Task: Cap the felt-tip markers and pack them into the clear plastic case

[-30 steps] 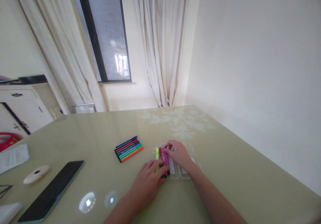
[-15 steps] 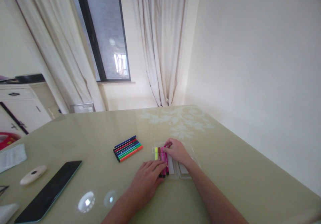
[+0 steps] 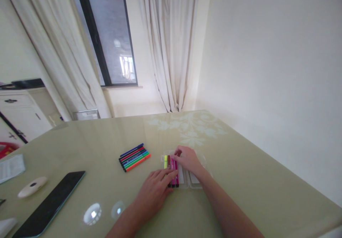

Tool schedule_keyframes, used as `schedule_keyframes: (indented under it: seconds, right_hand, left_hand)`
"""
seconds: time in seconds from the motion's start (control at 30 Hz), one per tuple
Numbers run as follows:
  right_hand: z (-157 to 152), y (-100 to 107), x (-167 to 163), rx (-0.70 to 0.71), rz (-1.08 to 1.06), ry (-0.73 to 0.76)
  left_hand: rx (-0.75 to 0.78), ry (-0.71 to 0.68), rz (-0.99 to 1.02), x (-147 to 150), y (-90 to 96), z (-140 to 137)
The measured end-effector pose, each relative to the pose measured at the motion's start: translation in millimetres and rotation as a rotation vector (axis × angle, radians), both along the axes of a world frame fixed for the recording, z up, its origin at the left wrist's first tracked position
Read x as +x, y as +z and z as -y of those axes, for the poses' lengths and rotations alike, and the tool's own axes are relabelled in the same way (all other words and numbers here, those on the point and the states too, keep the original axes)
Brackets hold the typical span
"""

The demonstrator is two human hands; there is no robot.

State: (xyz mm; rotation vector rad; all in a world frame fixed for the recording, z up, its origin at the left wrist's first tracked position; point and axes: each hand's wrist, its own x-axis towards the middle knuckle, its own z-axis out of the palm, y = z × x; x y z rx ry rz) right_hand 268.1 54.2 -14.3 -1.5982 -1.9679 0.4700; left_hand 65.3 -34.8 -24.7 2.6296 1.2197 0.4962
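Note:
A clear plastic marker case (image 3: 195,185) lies unfolded on the table in front of me. In its left half sit a yellow marker (image 3: 165,162), a brown marker (image 3: 169,158) and pink markers (image 3: 176,181), side by side. My left hand (image 3: 153,192) lies over their lower ends with its fingers stretched out. At the upper ends, my right hand (image 3: 189,160) is closed in a pinch on a pink marker, its thumb and forefinger touching the top. My fingers hide parts of the markers. Left of the case, several loose markers (image 3: 135,158) lie in a slanted row.
A black phone-like slab (image 3: 50,204) lies at the left of the glossy table (image 3: 107,138). Beyond it are a white oval object (image 3: 32,187) and a paper sheet (image 3: 12,168). A wall (image 3: 267,70) borders the right side, and curtains (image 3: 171,46) hang behind.
The pink markers now lie straighter and closer together in the case. Both hands keep nearly the same places; the whole view has shifted slightly.

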Motion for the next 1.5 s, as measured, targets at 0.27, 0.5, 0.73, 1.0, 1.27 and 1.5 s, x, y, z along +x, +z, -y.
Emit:
schedule_keyframes:
  seconds: [0.27, 0.5, 0.73, 1.0, 1.27, 1.5]
  right_hand:
    - [2.3, 1.2, -2.1, -0.071, 0.059, -0.002]
    - [6.2, 0.2, 4.6, -0.006, -0.022, 0.007]
    - [5.4, 4.5, 1.2, 0.087, -0.156, -0.027]
    - [21.6, 10.5, -25.8, -0.014, -0.443, 0.153]
    - [26.5, 16.7, -40.3, -0.209, -1.035, 0.164]
    - [0.8, 20.8, 12.8, -0.100, -1.016, -0.109]
  left_hand:
    - [0.018, 0.015, -0.030, 5.5, 6.9, 8.6]
    - [0.101, 0.151, 0.129, -23.4, 2.0, -15.7]
    - [0.225, 0.641, -0.053, -74.3, -6.1, -41.0]
    - [0.053, 0.439, 0.445, -39.8, -5.0, -32.0]
    - [-0.087, 0.322, 0.691, -10.2, 6.8, -9.7]
    - [-0.020, -0.062, 0.173, 1.2, -3.2, 1.9]
